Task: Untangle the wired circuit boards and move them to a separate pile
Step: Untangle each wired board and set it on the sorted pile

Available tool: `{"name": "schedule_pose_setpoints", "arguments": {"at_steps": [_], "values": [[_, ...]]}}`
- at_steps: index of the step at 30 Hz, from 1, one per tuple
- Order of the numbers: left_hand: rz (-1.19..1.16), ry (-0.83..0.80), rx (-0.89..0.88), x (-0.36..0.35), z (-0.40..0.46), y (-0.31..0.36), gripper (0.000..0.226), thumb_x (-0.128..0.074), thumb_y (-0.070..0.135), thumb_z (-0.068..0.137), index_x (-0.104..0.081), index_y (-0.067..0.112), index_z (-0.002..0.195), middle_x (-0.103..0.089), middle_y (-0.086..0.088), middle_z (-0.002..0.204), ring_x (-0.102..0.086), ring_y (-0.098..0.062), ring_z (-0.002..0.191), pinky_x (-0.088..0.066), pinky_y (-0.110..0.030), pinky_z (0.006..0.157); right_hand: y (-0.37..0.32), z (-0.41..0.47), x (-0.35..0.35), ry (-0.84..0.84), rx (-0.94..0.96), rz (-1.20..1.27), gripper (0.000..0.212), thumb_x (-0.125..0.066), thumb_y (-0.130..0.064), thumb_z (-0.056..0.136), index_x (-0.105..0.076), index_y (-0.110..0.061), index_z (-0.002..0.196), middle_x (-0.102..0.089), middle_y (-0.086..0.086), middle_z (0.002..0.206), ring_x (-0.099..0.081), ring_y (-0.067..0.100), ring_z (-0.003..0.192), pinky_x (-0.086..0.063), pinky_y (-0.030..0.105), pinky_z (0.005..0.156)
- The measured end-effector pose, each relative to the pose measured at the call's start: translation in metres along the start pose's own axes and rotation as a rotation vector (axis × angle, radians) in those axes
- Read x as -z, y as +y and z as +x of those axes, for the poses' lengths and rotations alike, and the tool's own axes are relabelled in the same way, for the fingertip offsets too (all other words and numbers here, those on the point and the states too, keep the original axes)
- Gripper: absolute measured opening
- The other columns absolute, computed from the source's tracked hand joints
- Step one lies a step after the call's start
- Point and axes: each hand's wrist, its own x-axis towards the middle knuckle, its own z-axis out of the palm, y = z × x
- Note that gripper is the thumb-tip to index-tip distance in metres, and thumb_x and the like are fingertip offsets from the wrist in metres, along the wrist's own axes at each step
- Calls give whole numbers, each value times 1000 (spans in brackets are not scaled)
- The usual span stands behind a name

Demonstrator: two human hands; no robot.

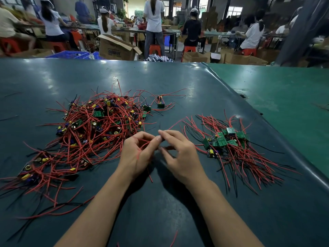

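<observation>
A big tangled pile of green circuit boards (92, 125) with red and black wires covers the left of the dark table (160, 202). A smaller, tidier pile of boards (226, 139) lies at the right, wires fanned toward me. One single board (161, 104) sits apart behind the hands. My left hand (137, 154) has its fingers curled around red wires (143, 145) at the table's middle. My right hand (179, 154) is right beside it, its fingertips pinching a red wire near the left thumb. Any board on these wires is hidden by the hands.
A lighter green mat (284, 97) overlaps the table at the right. Loose wire bits lie near the front edge (173, 237). Beyond the far edge stand cardboard boxes (117, 49), blue crates (69, 54) and several people at other benches.
</observation>
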Motion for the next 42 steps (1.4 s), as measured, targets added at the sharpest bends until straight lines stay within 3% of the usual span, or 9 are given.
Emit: {"name": "schedule_pose_setpoints", "arguments": {"at_steps": [4,9,13,19,25,29,34,38,42], "values": [[59,-105,-103,0,-4,3,16,-65,18,78,-71,16,93,-68,8,75,-58,-18,65,-45,-23,47,-2,3,1,244,-100,34,23,-73,-2,84,-73,-1,107,-74,8,105,-69,16,95,-54,25,88],[374,181,-419,1,-5,4,14,-65,17,82,-68,17,96,-62,2,92,-58,-15,77,-51,-38,59,-9,12,15,310,-576,897,30,-65,4,88,-66,-15,111,-75,2,94,-72,19,83,-58,28,65],[590,155,-663,4,-4,4,37,-67,32,85,-66,7,113,-61,-3,113,-55,-18,107,-43,-30,95,-10,12,30,148,-640,1150,22,-59,-1,90,-61,-12,108,-73,17,105,-71,26,87,-57,30,60],[579,-8,-700,5,-6,4,29,-72,20,86,-71,3,109,-62,-10,111,-62,-20,105,-52,-39,91,-14,10,21,-27,-658,1079,22,-71,-23,78,-67,-9,95,-72,7,87,-69,16,77,-59,30,66],[550,-22,-708,1,-7,2,25,-72,13,84,-68,2,107,-67,-6,113,-64,-18,109,-52,-39,93,-13,8,18,93,-608,935,4,-74,-20,79,-75,-17,80,-74,5,83,-69,14,79,-57,27,62],[590,4,-680,0,-8,1,21,-73,17,82,-69,5,99,-71,-1,95,-67,-20,85,-55,-45,76,-13,10,19,219,-650,820,10,-73,-10,85,-75,-14,76,-72,2,72,-68,11,69,-50,21,51],[606,-14,-695,-1,-7,1,15,-75,11,82,-68,1,92,-71,-4,93,-66,-18,81,-55,-38,71,-6,13,22,367,-771,720,11,-79,-12,79,-72,-13,70,-67,-2,59,-64,10,54,-42,18,42],[603,16,-683,-1,-7,1,17,-75,15,81,-69,1,90,-73,-3,91,-59,-5,74,-54,-31,68,2,15,30,385,-825,737,14,-79,-16,80,-70,-12,70,-68,-1,60,-63,10,54,-40,18,40],[590,70,-623,1,-8,1,18,-75,20,79,-71,4,86,-75,-2,90,-67,-17,67,-55,-34,64,3,12,29,310,-837,661,20,-76,-20,84,-65,-12,69,-66,-3,60,-59,7,46,-35,16,36]]}}
